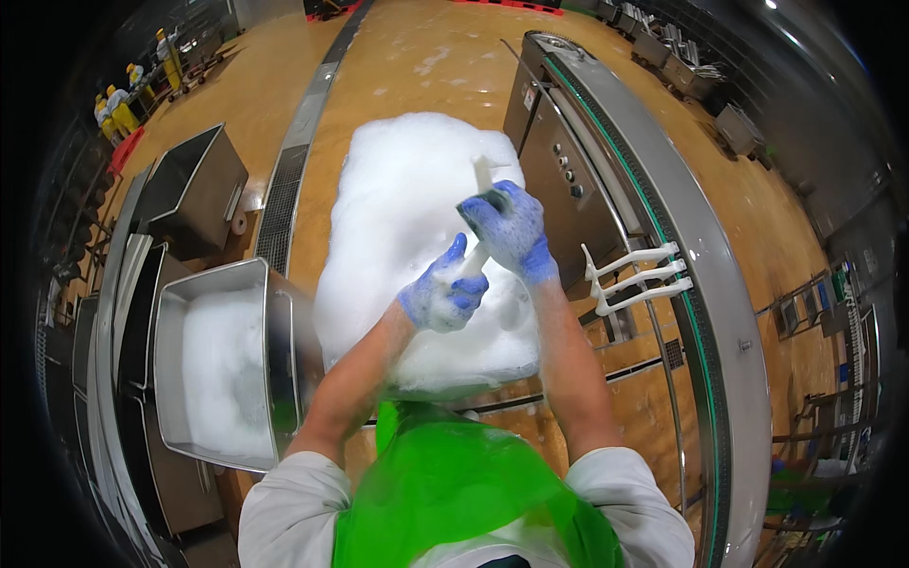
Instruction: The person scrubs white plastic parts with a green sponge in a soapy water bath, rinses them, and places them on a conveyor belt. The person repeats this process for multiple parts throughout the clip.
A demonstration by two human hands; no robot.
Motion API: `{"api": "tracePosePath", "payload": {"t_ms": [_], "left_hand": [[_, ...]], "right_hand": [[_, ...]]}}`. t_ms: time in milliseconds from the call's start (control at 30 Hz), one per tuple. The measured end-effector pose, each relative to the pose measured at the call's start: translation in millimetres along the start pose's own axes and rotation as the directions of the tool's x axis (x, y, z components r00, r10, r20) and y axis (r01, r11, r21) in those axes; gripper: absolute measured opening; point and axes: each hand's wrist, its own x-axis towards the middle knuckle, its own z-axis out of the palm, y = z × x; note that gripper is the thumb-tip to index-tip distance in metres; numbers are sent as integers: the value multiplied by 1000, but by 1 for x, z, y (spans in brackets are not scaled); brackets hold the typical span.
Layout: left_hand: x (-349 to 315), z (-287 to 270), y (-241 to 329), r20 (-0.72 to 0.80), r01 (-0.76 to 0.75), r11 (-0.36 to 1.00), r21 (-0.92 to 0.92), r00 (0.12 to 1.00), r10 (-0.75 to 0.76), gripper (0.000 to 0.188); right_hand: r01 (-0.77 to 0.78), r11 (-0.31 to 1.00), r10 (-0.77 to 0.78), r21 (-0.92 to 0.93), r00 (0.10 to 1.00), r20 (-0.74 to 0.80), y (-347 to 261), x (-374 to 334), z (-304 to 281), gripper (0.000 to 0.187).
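Note:
Both gloved hands are over a tub heaped with white foam [398,180]. My left hand [443,292], in a blue glove coated with suds, is closed around the lower end of a white bar-shaped part [476,257]. Above it and to the right, my right hand [513,230], also blue-gloved, presses a dark green scouring pad [471,204] around the same part. The part's upper end, with a short crosspiece, sticks out beyond the right hand. Fingers and suds hide its middle.
Several similar white parts [639,276] rest on the edge of a steel conveyor [724,322] to the right. A steel bin [270,369] with foam inside stands at left, another steel bin [213,189] behind it. People in yellow aprons [118,106] stand far left.

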Motion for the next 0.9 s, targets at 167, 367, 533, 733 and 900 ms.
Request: {"api": "tracePosePath", "payload": {"t_ms": [167, 367, 533, 733, 900], "left_hand": [[4, -10, 15, 65, 108, 984, -140, 993, -100, 89], [43, -4, -10, -434, -118, 988, -102, 899, 63, 57], [56, -34, -38, -467, -203, 920, -334, 884, 26, 51], [48, -49, -43, -428, -285, 867, 410, 779, 458, 25], [26, -31, -17, -476, -215, 931, 296, 812, 339, 25]], "right_hand": [[-184, 962, 144, -203, 970, -198, 4, -18, 23, 13], [-635, 581, 787, 509, 599, -150, -27, -37, 62, 26], [-544, 538, 772, 644, 624, -118, -38, -47, 92, 42], [-607, 575, 727, 549, 687, -2, -16, -35, 74, 39], [-647, 574, 657, 501, 729, 189, -28, -45, 61, 42]]}}
